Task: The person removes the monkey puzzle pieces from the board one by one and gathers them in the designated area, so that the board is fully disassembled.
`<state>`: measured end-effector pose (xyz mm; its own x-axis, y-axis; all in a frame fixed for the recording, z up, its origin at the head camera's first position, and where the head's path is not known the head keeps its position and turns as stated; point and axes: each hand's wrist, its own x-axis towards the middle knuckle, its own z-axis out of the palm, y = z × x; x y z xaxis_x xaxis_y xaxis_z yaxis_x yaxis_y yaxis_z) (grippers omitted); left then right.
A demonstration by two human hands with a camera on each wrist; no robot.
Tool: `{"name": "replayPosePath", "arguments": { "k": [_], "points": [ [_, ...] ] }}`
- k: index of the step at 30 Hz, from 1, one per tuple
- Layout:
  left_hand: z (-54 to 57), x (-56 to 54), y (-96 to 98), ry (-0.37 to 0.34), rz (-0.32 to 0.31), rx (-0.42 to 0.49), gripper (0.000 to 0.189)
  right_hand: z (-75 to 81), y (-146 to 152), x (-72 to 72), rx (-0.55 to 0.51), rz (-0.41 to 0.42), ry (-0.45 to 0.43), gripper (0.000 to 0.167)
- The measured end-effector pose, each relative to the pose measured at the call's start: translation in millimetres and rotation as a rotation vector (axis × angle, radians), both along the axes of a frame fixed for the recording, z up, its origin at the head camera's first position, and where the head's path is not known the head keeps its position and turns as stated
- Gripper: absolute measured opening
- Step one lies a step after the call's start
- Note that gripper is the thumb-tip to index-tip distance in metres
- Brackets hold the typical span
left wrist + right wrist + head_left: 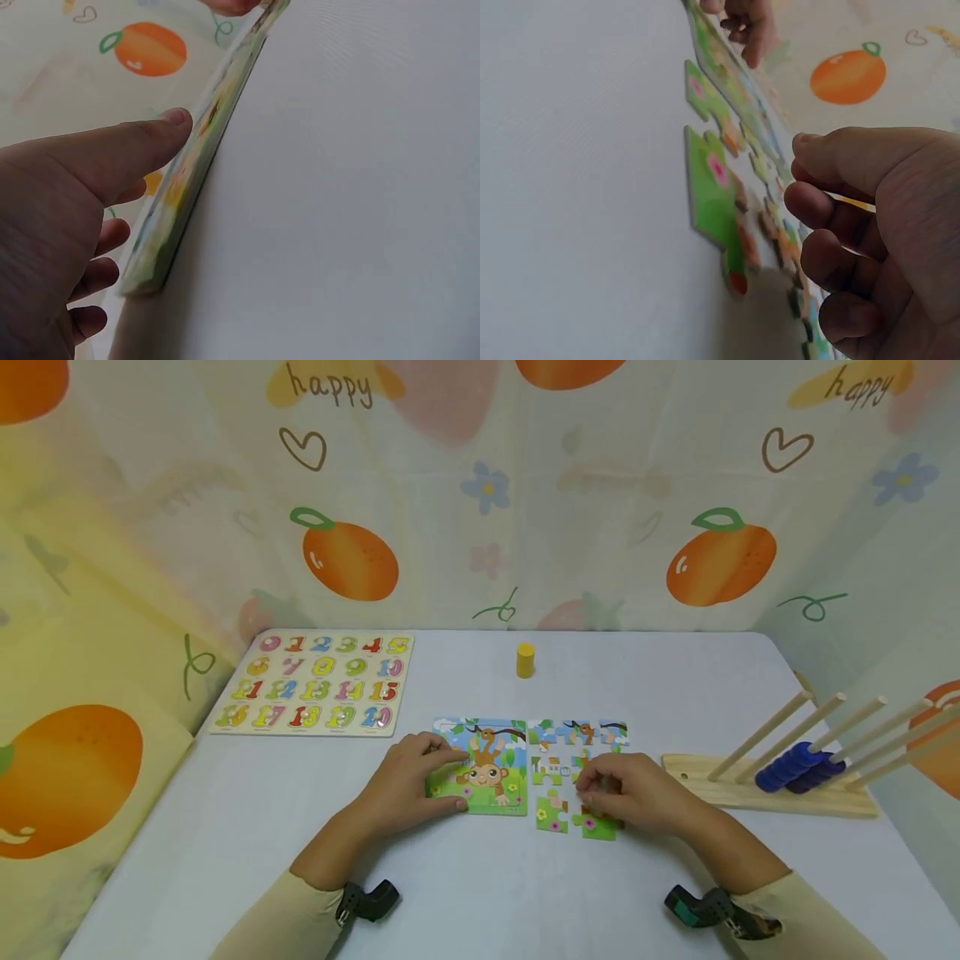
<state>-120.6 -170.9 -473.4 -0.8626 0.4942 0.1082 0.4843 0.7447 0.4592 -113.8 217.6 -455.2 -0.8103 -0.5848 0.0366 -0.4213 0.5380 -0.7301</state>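
Observation:
A jigsaw board (pixel 498 797) with a monkey picture lies on the white table, and several cut puzzle pieces (pixel 552 814) are spread in rows to its right. My left hand (pixel 408 777) is at the board's left side, thumb and fingers extended over its edge. In the left wrist view the thumb is beside the edge of the board (pixel 180 195); contact is unclear. Over the pieces hovers my right hand (pixel 630 789), fingers loosely bent. The right wrist view shows nothing between its thumb and fingertips, above a green piece (pixel 709 180) with a pink flower.
A number board (pixel 333 679) lies at the back left. Toward the back middle stands a yellow cylinder (pixel 525 662). On the right is a wooden stand (pixel 735 789) with slanting pegs and blue rings (pixel 783 768). A printed curtain (pixel 480 560) hangs behind the table.

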Motion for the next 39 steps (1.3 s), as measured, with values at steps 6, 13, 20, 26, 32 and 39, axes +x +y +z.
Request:
{"name": "replayPosePath", "arguments": {
  "k": [6,13,20,26,32,39],
  "points": [
    [2.6,-12.0,14.9,-0.016,-0.047,-0.012,0.064,9.7,-12,-7.2,-0.015,0.008,0.009,0.007],
    [-1.5,-20.7,26.2,-0.008,-0.122,0.016,0.079,18.9,-34,-25.1,-0.045,0.085,0.034,0.009],
    [-6.3,-21.8,28.3,0.004,-0.141,0.008,0.087,18.2,-59,-43.3,-0.034,0.135,-0.048,0.014],
    [-9.3,-22.6,27.8,0.017,-0.145,0.017,0.087,13.3,-79,-54.8,0.008,0.183,-0.136,0.016],
    [-13.0,-24.7,26.6,0.025,-0.141,0.009,0.080,9.6,-95,-59.8,0.028,0.221,-0.145,0.020],
    [-15.1,-25.1,25.6,0.022,-0.136,0.004,0.078,8.9,-105,-58.9,0.080,0.243,-0.110,0.023]
  ]
}}
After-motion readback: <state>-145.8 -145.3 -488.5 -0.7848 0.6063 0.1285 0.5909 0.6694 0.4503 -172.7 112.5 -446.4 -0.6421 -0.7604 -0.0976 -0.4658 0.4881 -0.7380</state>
